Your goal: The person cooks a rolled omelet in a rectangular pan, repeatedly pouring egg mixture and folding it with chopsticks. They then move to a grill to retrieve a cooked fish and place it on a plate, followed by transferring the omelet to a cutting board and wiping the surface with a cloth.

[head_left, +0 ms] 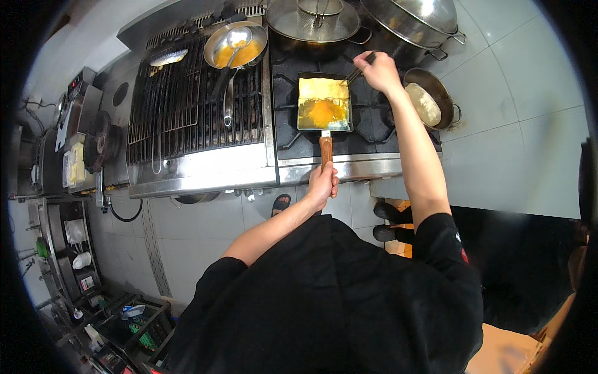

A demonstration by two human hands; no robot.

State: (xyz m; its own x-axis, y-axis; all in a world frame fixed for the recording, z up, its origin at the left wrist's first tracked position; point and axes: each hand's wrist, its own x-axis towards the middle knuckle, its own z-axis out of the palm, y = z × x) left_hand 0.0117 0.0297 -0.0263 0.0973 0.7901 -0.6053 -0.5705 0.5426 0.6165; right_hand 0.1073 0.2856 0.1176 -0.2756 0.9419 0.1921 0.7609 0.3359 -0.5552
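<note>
While the left hand (322,184) has its fingers clenched around the wooden handle (326,149) of the square pan (351,112), the right hand (379,71) grips a thin dark utensil (355,75), lower end at the pan's far right corner, by the egg; can't tell if it's chopsticks or tongs, or if it touches the egg. Pan sits on the black burner grates (374,133), handle pointing at the person. Contents: folded pale-yellow egg (324,88) across the far half, wet orange-yellow egg (322,113) across the near half. Right forearm reaches past the pan's right side, left forearm comes in on its near side. Left of the pan: grill (180,124), carrying a round steel pan (209,43) with yellow liquid and a ladle (239,36) in it, plus a piece of fish (168,58) further left. Beyond the square pan: big covered pot (288,25), wire strainer (319,7) on top. Right of that pot, beyond and right of the pan: another large steel pot (405,31). Right of the pan, past the forearm: smaller steel pot (447,93) with a pale rounded item (423,104) inside.
</note>
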